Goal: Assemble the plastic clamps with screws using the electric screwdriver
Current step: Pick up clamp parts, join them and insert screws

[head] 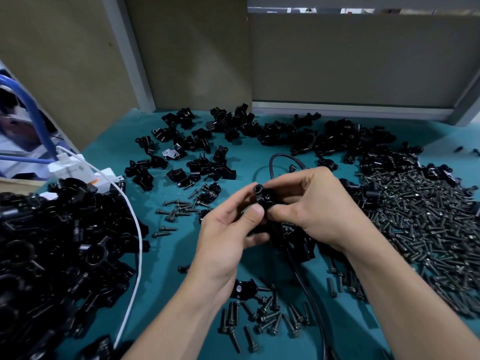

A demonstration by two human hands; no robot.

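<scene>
A small black plastic clamp [263, 197] is held above the middle of the teal table [161, 268]. My left hand [228, 235] pinches it from below and the left, thumb against its lower edge. My right hand [309, 203] grips it from the right with curled fingers. A black screw [258, 189] stands in the clamp with its hex head facing up. Under my hands lies a black body that may be the electric screwdriver [296, 240], mostly hidden, with its black cable [309, 302] running toward me.
A big pile of black screws [426, 229] covers the right side. Loose clamp halves [207, 141] spread across the back. A heap of black clamps [52, 250] fills the left, crossed by a white cable [137, 245]. Scattered screws [262, 318] lie near the front. Panels wall the back.
</scene>
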